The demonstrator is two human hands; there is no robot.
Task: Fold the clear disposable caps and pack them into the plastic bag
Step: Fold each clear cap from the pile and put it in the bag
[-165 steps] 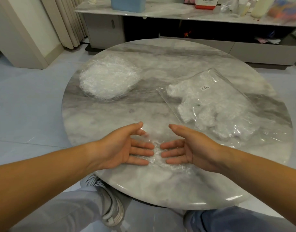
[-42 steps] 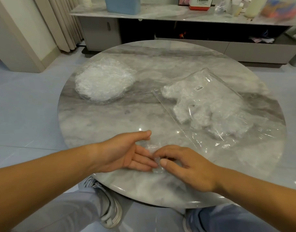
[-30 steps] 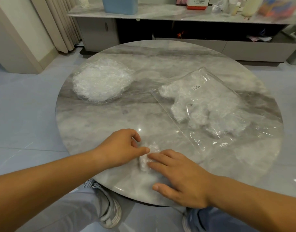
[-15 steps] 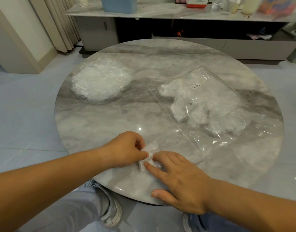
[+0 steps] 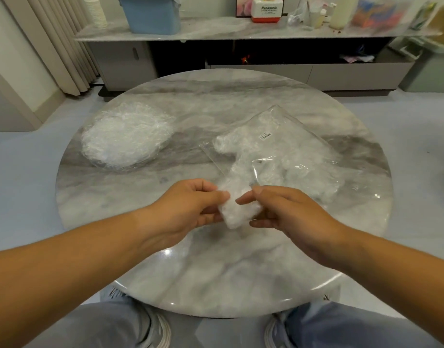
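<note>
Both hands have the folded cap (image 5: 238, 209) lifted off the table (image 5: 215, 267): left hand (image 5: 188, 209) pinching its edge, right hand (image 5: 286, 212) looks like pinching too. Plastic bag (image 5: 291, 156) just beyond.

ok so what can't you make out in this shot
Head view:
Folded clear disposable cap: edges covered by the left hand and right hand, fold count unclear.
Clear plastic bag: packed caps merge into one white mass; count unknown.
Bag's white label: too small to read.
Far shelf items at right: blurred.
</note>
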